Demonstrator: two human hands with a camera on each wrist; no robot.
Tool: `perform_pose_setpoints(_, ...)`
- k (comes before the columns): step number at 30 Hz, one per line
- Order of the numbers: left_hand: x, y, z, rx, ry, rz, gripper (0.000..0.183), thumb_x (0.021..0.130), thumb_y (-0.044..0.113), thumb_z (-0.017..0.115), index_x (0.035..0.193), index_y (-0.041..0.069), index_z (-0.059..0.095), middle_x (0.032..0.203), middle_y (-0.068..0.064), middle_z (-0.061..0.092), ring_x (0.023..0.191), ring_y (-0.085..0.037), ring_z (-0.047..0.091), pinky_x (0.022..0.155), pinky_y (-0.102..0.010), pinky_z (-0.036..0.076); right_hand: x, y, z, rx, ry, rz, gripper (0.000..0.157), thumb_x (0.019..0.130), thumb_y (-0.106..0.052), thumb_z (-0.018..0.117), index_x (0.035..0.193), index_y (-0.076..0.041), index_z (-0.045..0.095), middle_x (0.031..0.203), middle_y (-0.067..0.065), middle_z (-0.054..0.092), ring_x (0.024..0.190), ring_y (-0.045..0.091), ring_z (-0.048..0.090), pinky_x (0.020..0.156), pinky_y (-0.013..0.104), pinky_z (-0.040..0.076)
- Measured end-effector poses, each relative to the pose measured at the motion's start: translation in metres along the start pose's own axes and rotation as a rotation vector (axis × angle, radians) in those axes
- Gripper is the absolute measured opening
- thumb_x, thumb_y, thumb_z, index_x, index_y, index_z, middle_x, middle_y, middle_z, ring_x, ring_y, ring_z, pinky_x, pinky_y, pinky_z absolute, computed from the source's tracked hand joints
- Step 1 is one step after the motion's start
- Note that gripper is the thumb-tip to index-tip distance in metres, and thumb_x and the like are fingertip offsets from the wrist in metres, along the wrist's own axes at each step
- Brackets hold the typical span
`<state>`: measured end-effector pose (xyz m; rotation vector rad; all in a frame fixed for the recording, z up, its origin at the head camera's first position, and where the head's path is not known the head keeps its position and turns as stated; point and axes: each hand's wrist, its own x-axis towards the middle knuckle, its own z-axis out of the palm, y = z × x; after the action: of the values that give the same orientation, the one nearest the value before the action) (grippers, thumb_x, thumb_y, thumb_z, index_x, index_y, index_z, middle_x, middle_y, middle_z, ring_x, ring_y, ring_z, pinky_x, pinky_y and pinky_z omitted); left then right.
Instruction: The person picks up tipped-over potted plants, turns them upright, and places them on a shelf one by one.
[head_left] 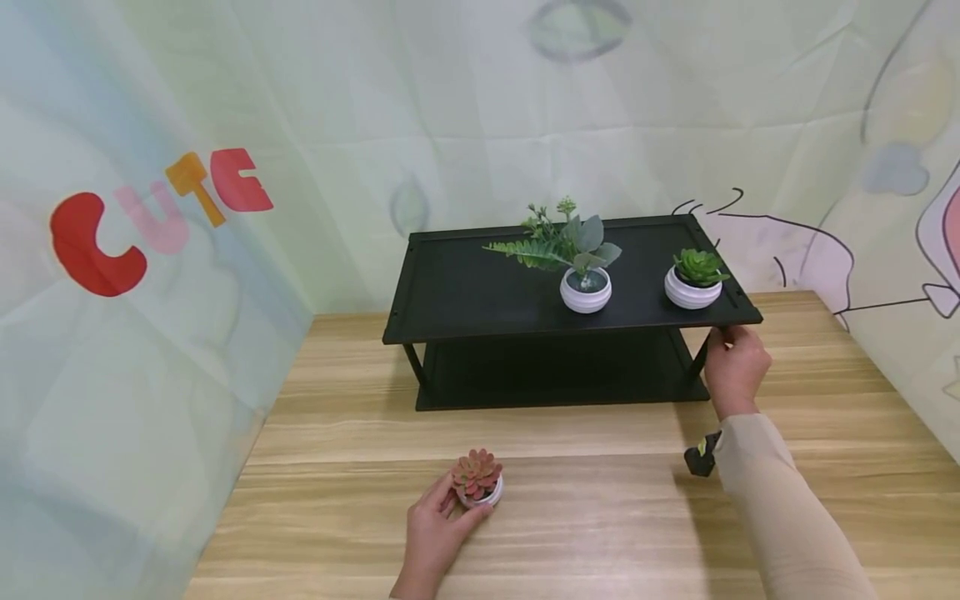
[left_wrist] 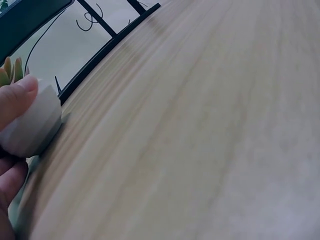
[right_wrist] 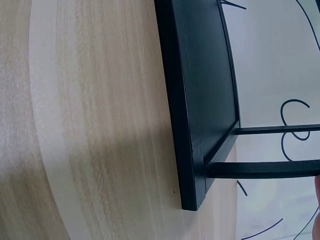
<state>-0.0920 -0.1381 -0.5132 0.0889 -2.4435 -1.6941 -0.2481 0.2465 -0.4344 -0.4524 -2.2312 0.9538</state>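
Note:
Near the front of the table, my left hand [head_left: 435, 533] grips a small potted succulent [head_left: 477, 477] with reddish leaves and a white pot. In the left wrist view, thumb and fingers hold the sides of that white pot [left_wrist: 37, 122], close to the wood; whether it touches cannot be told. My right hand [head_left: 737, 367] holds the right front post of a black two-tier shelf [head_left: 480, 283], just under the top board's corner. The right wrist view shows the post [right_wrist: 260, 169], with only a sliver of a finger [right_wrist: 317, 210] at the edge.
On the shelf's top board stand a leafy green plant [head_left: 586, 290] and a green succulent [head_left: 693, 282], both in white pots. A small black object [head_left: 702, 455] is by the right cuff. A printed cloth backdrop [head_left: 337, 125] hangs behind and beside the wooden table [head_left: 600, 517].

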Motion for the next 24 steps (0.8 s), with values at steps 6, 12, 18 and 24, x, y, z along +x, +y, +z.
perform_pose_setpoints(6, 0.002, 0.001, 0.000, -0.038, -0.014, -0.041, 0.070, 0.063, 0.017, 0.084, 0.122, -0.005, 0.055, 0.122, -0.029, 0.054, 0.107, -0.038, 0.057, 0.080, -0.026, 0.049, 0.000, -0.001, 0.000, 0.002, -0.005, 0.005, 0.022, 0.091, -0.009, 0.051, 0.090, 0.011, 0.062, 0.090, 0.029, 0.062, 0.089, 0.043, 0.055, 0.081, 0.050, 0.035)
perform_pose_setpoints(12, 0.002, 0.005, 0.000, -0.098, -0.033, -0.114, 0.071, 0.062, 0.017, 0.084, 0.123, -0.005, 0.055, 0.123, -0.030, 0.053, 0.109, -0.037, 0.056, 0.081, -0.026, 0.049, 0.000, 0.000, 0.001, -0.005, -0.002, -0.006, 0.022, 0.091, -0.008, 0.051, 0.089, 0.011, 0.062, 0.090, 0.029, 0.062, 0.088, 0.043, 0.056, 0.080, 0.050, 0.036)
perform_pose_setpoints(18, 0.005, 0.010, -0.001, -0.142, -0.049, -0.135, 0.072, 0.062, 0.016, 0.084, 0.124, -0.005, 0.054, 0.123, -0.028, 0.053, 0.111, -0.035, 0.055, 0.082, -0.025, 0.048, 0.000, -0.001, 0.000, 0.001, -0.005, -0.004, 0.022, 0.090, -0.009, 0.051, 0.088, 0.011, 0.062, 0.089, 0.029, 0.062, 0.088, 0.044, 0.056, 0.080, 0.050, 0.035)
perform_pose_setpoints(24, 0.012, 0.021, -0.007, -0.124, -0.042, -0.117, 0.074, 0.062, 0.020, 0.085, 0.126, -0.001, 0.054, 0.122, -0.026, 0.055, 0.109, -0.032, 0.057, 0.082, -0.025, 0.048, 0.000, -0.001, -0.001, -0.001, -0.011, -0.001, 0.023, 0.090, -0.009, 0.050, 0.088, 0.011, 0.062, 0.090, 0.029, 0.062, 0.088, 0.043, 0.056, 0.081, 0.050, 0.034)
